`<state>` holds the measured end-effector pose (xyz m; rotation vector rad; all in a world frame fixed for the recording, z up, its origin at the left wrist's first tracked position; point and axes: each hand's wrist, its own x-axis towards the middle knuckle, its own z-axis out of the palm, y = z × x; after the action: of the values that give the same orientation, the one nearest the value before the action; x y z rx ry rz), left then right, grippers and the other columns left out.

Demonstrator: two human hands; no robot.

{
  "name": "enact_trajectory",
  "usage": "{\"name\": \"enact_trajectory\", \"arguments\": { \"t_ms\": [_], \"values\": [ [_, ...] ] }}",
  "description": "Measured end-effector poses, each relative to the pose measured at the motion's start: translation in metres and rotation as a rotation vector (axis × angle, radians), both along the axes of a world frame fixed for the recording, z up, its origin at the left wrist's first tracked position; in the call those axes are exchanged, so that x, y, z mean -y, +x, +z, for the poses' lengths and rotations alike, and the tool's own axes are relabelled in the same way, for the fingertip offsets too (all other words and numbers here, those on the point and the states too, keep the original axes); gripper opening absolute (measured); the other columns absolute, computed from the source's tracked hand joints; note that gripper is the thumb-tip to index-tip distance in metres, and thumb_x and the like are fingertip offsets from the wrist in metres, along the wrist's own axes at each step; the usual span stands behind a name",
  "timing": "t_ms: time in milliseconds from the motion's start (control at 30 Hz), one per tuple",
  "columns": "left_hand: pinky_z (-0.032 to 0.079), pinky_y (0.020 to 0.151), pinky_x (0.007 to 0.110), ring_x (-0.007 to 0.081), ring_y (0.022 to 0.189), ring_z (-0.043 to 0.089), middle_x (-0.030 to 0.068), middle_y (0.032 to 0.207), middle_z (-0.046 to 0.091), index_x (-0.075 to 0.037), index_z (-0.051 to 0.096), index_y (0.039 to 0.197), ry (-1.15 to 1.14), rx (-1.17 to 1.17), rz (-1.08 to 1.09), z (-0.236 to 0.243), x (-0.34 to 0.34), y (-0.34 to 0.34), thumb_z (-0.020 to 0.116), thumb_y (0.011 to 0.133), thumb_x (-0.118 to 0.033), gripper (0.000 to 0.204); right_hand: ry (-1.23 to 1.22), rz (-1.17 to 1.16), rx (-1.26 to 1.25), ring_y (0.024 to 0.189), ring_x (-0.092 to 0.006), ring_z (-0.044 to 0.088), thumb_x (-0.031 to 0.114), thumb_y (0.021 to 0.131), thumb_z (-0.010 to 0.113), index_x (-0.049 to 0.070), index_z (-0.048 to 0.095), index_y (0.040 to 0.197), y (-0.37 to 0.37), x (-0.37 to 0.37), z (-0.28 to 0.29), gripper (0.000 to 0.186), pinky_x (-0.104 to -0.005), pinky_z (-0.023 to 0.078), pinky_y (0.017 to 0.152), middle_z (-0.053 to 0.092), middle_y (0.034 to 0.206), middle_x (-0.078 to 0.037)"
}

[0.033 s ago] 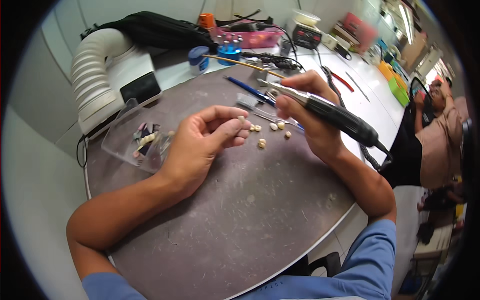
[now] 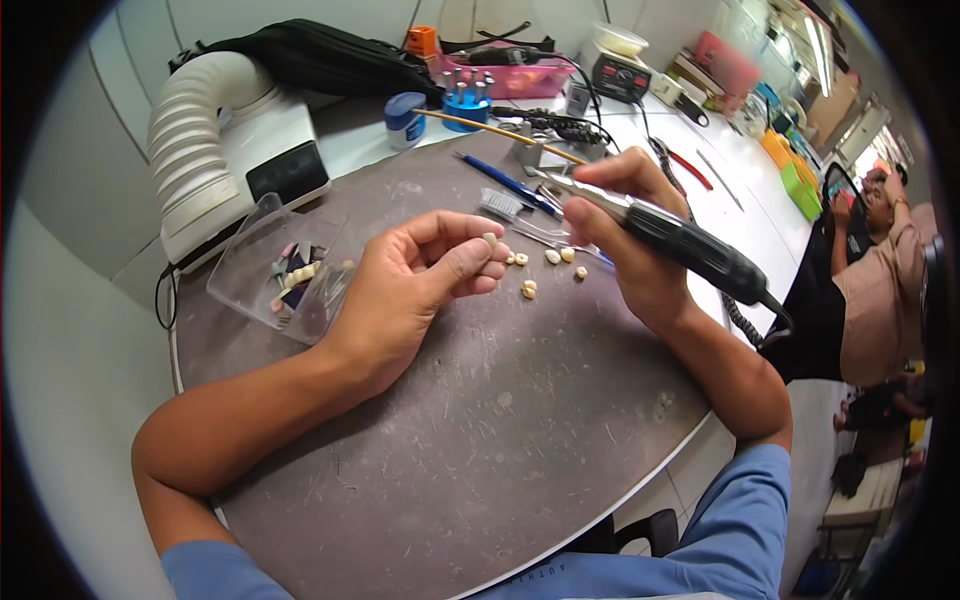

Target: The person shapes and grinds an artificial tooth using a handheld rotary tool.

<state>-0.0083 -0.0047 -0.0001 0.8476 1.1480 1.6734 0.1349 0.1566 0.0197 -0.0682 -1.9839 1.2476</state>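
One scratched grey-brown work surface (image 2: 480, 420) fills the frame's centre. At centre right, the right hand (image 2: 642, 268) grips a black-and-silver cylindrical rotary handpiece (image 2: 690, 243). Near mid-frame, the left hand (image 2: 405, 272) pinches one small off-white tooth-shaped piece (image 2: 490, 240); similar cream pieces (image 2: 568, 255) lie slightly right of centre.

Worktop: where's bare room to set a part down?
Largest: near half of worktop, between left forearm and right forearm. Smaller: between clear tray and left forearm. Crowded: between left hand and right hand, with tooth-shaped pieces; beyond, brush and blue pen.
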Motion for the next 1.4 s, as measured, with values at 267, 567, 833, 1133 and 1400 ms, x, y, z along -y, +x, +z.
{"name": "enact_trajectory", "arguments": {
  "t_ms": [267, 567, 833, 1133, 1400],
  "values": [
    [0.05, 0.082, 0.023, 0.0104, 0.087, 0.06, 0.0071, 0.098, 0.062, 0.001, 0.057, 0.109, 0.002, 0.005, -0.016, 0.001, 0.005, -0.001, 0.057, 0.092, -0.012, 0.021, 0.226, 0.133, -0.082, 0.073, -0.0162, 0.065, 0.013, 0.081, 0.069, 0.0, 0.053, 0.096, -0.001, 0.009, -0.003, 0.026, -0.0289, 0.054, 0.071, 0.061, 0.081, -0.008],
    [0.048, 0.079, 0.021, 0.008, 0.086, 0.058, 0.0048, 0.095, 0.061, 0.0, 0.058, 0.109, -0.015, -0.004, -0.022, 0.001, 0.004, 0.002, 0.059, 0.091, -0.013, 0.022, 0.295, 0.051, -0.024, 0.082, -0.0182, 0.066, 0.01, 0.078, 0.068, 0.0, 0.055, 0.092, 0.003, 0.012, -0.002, 0.022, -0.0298, 0.054, 0.078, 0.062, 0.086, -0.011],
    [0.048, 0.079, 0.021, 0.0076, 0.084, 0.057, 0.0039, 0.094, 0.061, -0.001, 0.059, 0.108, -0.018, 0.033, -0.026, 0.001, 0.005, 0.001, 0.059, 0.091, -0.013, 0.021, 0.166, 0.146, 0.031, 0.085, -0.0168, 0.064, 0.007, 0.08, 0.066, -0.002, 0.052, 0.092, 0.002, 0.011, -0.005, 0.02, -0.0311, 0.053, 0.081, 0.059, 0.087, -0.012],
    [0.048, 0.083, 0.022, 0.0091, 0.088, 0.058, 0.0052, 0.098, 0.061, -0.001, 0.058, 0.107, -0.007, 0.033, -0.027, 0.001, 0.004, 0.001, 0.06, 0.09, -0.013, 0.021, 0.127, 0.207, 0.015, 0.087, -0.0165, 0.063, 0.006, 0.081, 0.065, -0.004, 0.051, 0.091, 0.002, 0.012, -0.004, 0.02, -0.0307, 0.053, 0.082, 0.059, 0.09, -0.012],
    [0.05, 0.081, 0.022, 0.0112, 0.09, 0.061, 0.008, 0.102, 0.062, -0.001, 0.057, 0.108, 0.032, 0.149, -0.024, 0.0, 0.006, 0.003, 0.059, 0.091, -0.012, 0.021, 0.168, 0.202, 0.011, 0.086, -0.0183, 0.064, 0.006, 0.08, 0.065, -0.003, 0.051, 0.092, 0.002, 0.014, -0.003, 0.021, -0.0319, 0.054, 0.081, 0.059, 0.089, -0.014]
  ]
}}
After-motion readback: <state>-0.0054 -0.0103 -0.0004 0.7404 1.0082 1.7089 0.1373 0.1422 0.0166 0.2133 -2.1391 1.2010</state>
